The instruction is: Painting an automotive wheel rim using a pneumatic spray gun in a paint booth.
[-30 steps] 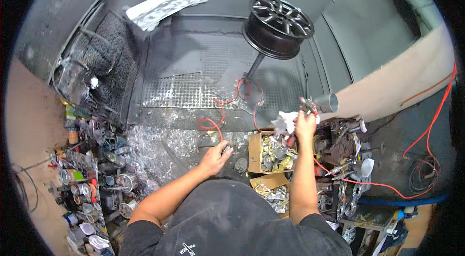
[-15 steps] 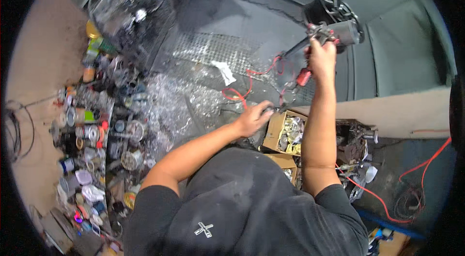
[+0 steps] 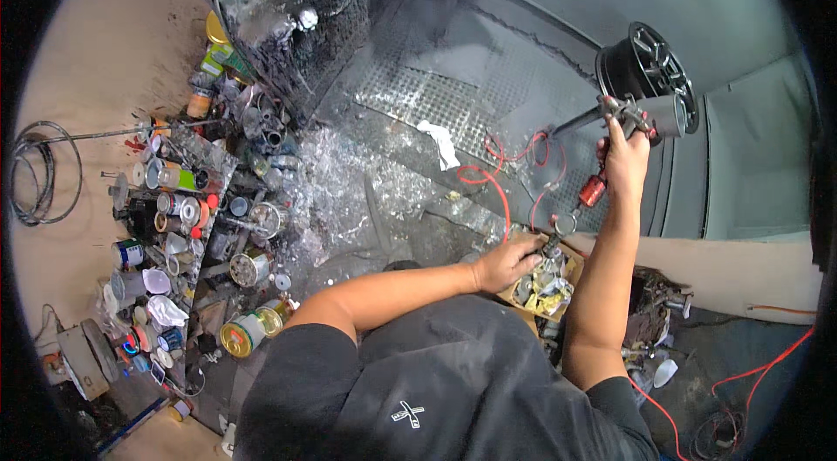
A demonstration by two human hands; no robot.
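My right hand (image 3: 626,163) is stretched forward and wrapped round the handle of a spray gun (image 3: 624,115) with a grey cup (image 3: 668,118). A red cylindrical fitting (image 3: 593,191) hangs under the grip, with a small round gauge (image 3: 565,224) beside it. Just behind the gun a black multi-spoke wheel rim (image 3: 649,69) is held up on a dark bar. My left hand (image 3: 508,264) is low by a cardboard box (image 3: 571,291), fingers closed round a dark fitting (image 3: 551,243), partly hidden. A red air hose (image 3: 504,204) runs down to that hand.
On the left, a cluttered shelf carries paint cans (image 3: 248,269), cups and jars. A paint-crusted machine (image 3: 279,16) stands at the far left. White cloth (image 3: 438,144) lies on perforated matting (image 3: 418,99). Red hose (image 3: 758,374) loops at the lower right, beside a low wall (image 3: 724,278).
The whole view has shifted, so everything appears lower and farther right. My left hand has come a little closer to the box and gauge. My right hand still grips the spray gun near the rim.
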